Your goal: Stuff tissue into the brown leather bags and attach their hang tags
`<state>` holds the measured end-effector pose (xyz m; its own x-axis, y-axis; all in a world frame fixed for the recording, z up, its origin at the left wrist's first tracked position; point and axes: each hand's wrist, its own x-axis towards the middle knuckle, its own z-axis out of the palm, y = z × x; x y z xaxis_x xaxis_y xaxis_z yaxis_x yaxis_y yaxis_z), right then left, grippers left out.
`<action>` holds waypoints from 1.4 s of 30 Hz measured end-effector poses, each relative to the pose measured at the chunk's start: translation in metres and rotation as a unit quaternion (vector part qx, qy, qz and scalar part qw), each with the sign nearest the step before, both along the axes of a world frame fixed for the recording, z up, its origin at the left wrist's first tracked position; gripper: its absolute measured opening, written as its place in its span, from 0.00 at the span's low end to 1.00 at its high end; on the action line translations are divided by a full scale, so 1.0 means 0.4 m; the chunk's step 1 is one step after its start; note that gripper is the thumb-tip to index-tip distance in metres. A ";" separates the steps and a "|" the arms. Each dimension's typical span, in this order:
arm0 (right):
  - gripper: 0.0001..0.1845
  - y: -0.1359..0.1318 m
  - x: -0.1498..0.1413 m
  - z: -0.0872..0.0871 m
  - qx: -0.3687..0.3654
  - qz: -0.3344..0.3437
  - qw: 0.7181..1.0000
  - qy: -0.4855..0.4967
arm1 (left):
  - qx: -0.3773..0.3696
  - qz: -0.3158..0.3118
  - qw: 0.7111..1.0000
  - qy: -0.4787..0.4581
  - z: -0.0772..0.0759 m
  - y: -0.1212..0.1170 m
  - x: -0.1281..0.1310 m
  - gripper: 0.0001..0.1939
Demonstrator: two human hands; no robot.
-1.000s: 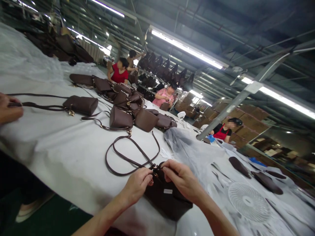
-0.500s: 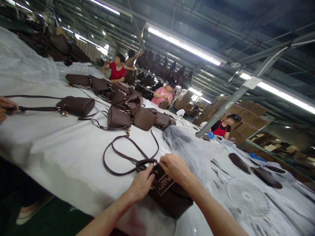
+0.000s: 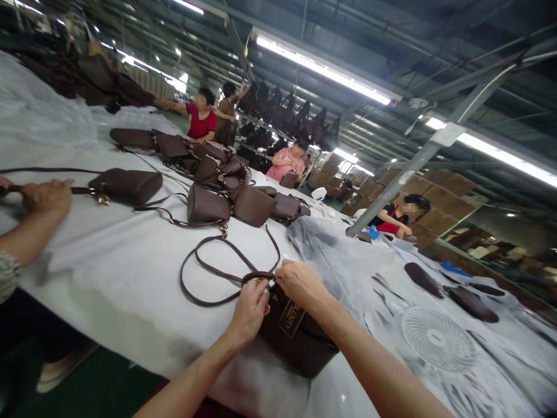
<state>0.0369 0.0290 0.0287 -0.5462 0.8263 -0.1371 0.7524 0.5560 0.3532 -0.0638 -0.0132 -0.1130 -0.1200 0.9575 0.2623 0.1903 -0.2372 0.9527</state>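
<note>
A dark brown handbag (image 3: 300, 342) with gold lettering on its front rests tilted on the white-covered table, close to me. My left hand (image 3: 250, 307) is closed at its top edge, pinching the base of the short handle (image 3: 261, 274) beside a gold ring. On the other end of that top edge, my right hand (image 3: 300, 283) is closed with fingers bent over the bag's opening; its fingertips are partly hidden. The bag's long thin strap (image 3: 191, 293) lies looped on the cloth to the left.
Several brown bags (image 3: 209, 204) are heaped beyond. At left, a co-worker's hand (image 3: 47, 194) holds the strap of another bag (image 3: 130, 184). Clear plastic (image 3: 317, 244), a white fan (image 3: 437, 338) and brown leather pieces (image 3: 472, 303) lie to the right. Co-workers stand across the table.
Both my hands have shifted slightly up and left at the bag's top edge, still gripping. The co-worker's hand at left has come further into view along the strap.
</note>
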 end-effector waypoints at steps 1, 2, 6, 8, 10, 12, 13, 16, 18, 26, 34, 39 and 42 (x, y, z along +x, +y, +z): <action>0.17 0.002 -0.002 0.001 0.001 0.000 1.000 -0.004 | 0.003 0.001 0.998 -0.059 -0.002 0.007 0.005 0.17; 0.17 0.005 -0.004 0.002 0.001 -0.001 1.000 -0.007 | -0.006 -0.006 0.992 -0.128 -0.002 0.014 0.010 0.17; 0.16 0.010 -0.002 0.007 0.002 -0.011 1.000 -0.013 | -0.081 -0.079 0.931 -0.346 0.008 0.031 0.025 0.14; 0.16 0.009 -0.002 0.011 -0.009 -0.012 1.000 -0.022 | -0.100 -0.095 0.914 -0.383 0.016 0.034 0.027 0.12; 0.14 0.009 -0.005 0.014 -0.024 -0.012 0.999 -0.034 | -0.107 -0.086 0.910 -0.391 0.022 0.039 0.028 0.11; 0.14 0.012 -0.011 0.014 -0.033 -0.018 0.999 -0.039 | -0.109 -0.066 0.912 -0.391 0.025 0.045 0.029 0.09; 0.13 0.015 -0.015 0.012 -0.034 -0.020 0.998 -0.038 | -0.110 -0.057 0.912 -0.390 0.026 0.048 0.030 0.08; 0.10 0.026 -0.022 0.005 -0.040 -0.021 0.999 -0.030 | -0.115 -0.041 0.913 -0.390 0.024 0.055 0.034 0.06; 0.10 0.033 -0.023 0.000 -0.044 -0.018 0.999 -0.027 | -0.113 -0.043 0.913 -0.389 0.022 0.057 0.036 0.06; 0.12 0.033 -0.012 -0.010 -0.052 -0.020 0.998 -0.014 | -0.052 -0.029 0.963 -0.264 0.012 0.069 0.040 0.04; 0.12 0.041 0.027 -0.026 -0.089 0.031 0.993 0.078 | -0.023 -0.030 0.995 -0.088 0.010 0.065 -0.040 0.08; 0.11 0.047 0.020 -0.022 -0.086 0.002 0.994 0.067 | -0.029 -0.067 0.994 -0.084 0.005 0.065 -0.035 0.11; 0.09 0.039 0.009 -0.015 -0.087 -0.006 0.995 0.053 | -0.017 -0.061 0.992 -0.109 0.012 0.064 -0.005 0.10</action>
